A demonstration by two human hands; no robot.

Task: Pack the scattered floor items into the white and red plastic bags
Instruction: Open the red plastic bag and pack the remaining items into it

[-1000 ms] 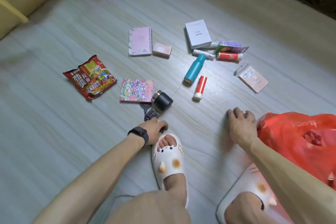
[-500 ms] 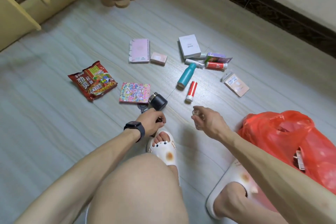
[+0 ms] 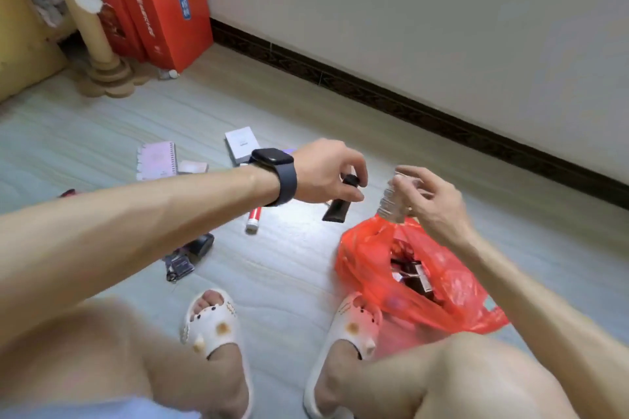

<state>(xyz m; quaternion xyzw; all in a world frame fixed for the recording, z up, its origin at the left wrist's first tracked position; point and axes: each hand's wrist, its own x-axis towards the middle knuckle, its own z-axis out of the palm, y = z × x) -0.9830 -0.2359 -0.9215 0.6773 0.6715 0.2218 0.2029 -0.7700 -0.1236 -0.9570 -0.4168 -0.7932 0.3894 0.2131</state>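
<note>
Right hand above part-filled red bag

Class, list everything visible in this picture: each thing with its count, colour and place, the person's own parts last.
red plastic bag: one, red, floor beside the right foot.
black tube: one, black, in the left hand.
clear bottle: one, clear, in the right hand.
red tube: one, red and white, floor beyond the left forearm.
white box: one, white, floor behind the left wrist.
spiral notebook: one, pink, floor, far left.
red cartons: at least two, red, against the wall.
slippers: two, white, on the feet.
watch: one, black, left wrist.
left hand: one, grips the tube.
right hand: one, grips the bottle.
</note>
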